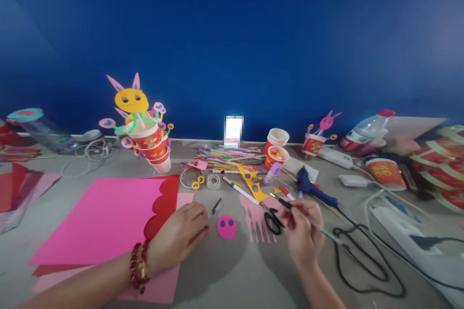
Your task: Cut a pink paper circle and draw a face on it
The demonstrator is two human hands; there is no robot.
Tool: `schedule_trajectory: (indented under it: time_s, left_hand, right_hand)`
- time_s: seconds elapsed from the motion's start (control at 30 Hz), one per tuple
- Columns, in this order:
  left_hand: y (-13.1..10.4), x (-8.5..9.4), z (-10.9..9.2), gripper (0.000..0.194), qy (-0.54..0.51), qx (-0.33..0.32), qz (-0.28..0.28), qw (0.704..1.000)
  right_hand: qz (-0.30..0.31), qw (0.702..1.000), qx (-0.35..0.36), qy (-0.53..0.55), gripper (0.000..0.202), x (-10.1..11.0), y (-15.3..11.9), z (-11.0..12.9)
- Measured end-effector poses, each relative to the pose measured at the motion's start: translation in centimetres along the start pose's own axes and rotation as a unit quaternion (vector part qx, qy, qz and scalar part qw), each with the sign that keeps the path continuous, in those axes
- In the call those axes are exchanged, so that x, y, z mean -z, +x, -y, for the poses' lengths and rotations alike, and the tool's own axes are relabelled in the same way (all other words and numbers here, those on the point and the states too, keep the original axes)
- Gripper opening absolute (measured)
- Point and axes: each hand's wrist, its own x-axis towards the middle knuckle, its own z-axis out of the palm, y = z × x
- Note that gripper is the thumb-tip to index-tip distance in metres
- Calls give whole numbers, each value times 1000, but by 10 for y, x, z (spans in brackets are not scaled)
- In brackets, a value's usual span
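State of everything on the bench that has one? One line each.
Left hand: palm down, nothing visibly held
Right hand: holding pen
Pen: tip exposed, off the pink disc
Pink disc: flat, two dark dots on it
Scissors: on table, blade opening unclear
Blue glue gun: lying down, heat unknown
Plastic bottle: capped, tilted
Spare paper cups: stacked, upright

The disc (226, 234) is bright pink with purple dots (231, 222) — the pen (283, 202) black and whitish, the wall (232, 48) blue.
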Motion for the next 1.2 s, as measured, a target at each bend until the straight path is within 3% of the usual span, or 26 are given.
schedule_trajectory:
  time_s: [0.07, 0.13, 0.23, 0.33, 0.43, 0.53, 0.67, 0.97, 1.2]
  left_hand:
    - [9, 5, 6, 16, 32, 27, -3, 999]
    - [20, 2, 13, 16, 71, 70, -9, 995]
    - [39, -17, 23, 12, 100, 109, -10, 989]
    - [52, -37, 26, 11, 107, 119, -10, 987]
    - [58, -43, 24, 5, 101, 117, -17, 988]
    - [58, -37, 17, 1, 85, 105, -26, 990]
    - [52, -25, 5, 6, 54, 67, -33, 996]
    - [55, -29, -13, 6, -8, 6, -29, 1000]
    - [55, -26, -29, 18, -39, -1, -12, 999]
  right_hand:
    - [-41, 999, 18, 2, 12, 3, 7, 4]
    - [-21, 999, 18, -21, 14, 3, 9, 7]
    - [115, 990, -9, -82, 18, -1, 4, 9]
    - [256, 959, -51, -112, 25, -10, -1, 12]
    - [314, 939, -112, -80, 32, -18, -1, 14]
    - [298, 941, -156, -34, 33, -25, 0, 12]
    - [259, 953, -159, -8, 32, -27, -2, 5]
    - [294, 938, -184, 7, 37, -23, -5, -5]
    - [298, 923, -214, 115, 29, -13, -10, -11]
